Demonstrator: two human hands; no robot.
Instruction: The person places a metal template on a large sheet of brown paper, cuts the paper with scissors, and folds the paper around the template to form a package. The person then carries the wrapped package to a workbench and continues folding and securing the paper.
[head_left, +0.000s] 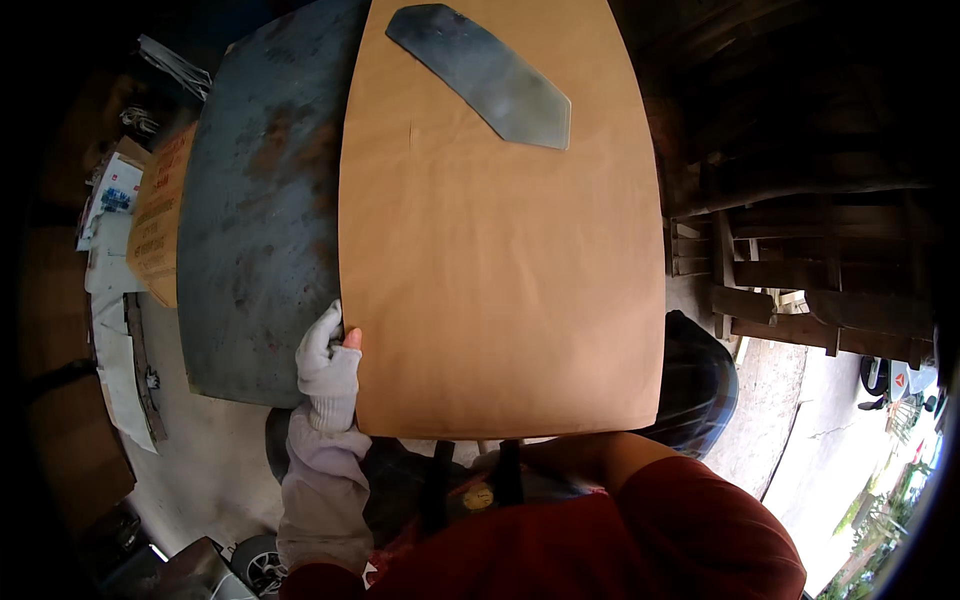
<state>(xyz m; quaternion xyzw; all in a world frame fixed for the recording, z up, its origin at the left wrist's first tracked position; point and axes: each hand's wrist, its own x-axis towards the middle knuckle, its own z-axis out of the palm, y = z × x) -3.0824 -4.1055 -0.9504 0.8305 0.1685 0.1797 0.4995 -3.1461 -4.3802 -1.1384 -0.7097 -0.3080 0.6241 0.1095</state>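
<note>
A large tan sheet point(500, 290), smooth and flat, fills the middle of the head view. My left hand point(330, 362), in a pale knitted glove with a bare digit tip showing, grips the sheet's left edge near its lower corner. That tip rests at the edge, and the other fingers are partly hidden. My right forearm point(590, 455) passes below the sheet's near edge, so my right hand is out of sight. Toward the far end of the sheet lies a long grey flat piece point(490, 75), set diagonally, with a blunt pointed end.
A stained blue-grey board point(260, 220) extends along the left of the sheet. Beyond it stands a printed cardboard box point(160, 220). Wooden beams and planks point(790, 275) are at the right. A wheel point(260, 563) shows on the floor at lower left, and a motorbike point(890, 380) stands outside.
</note>
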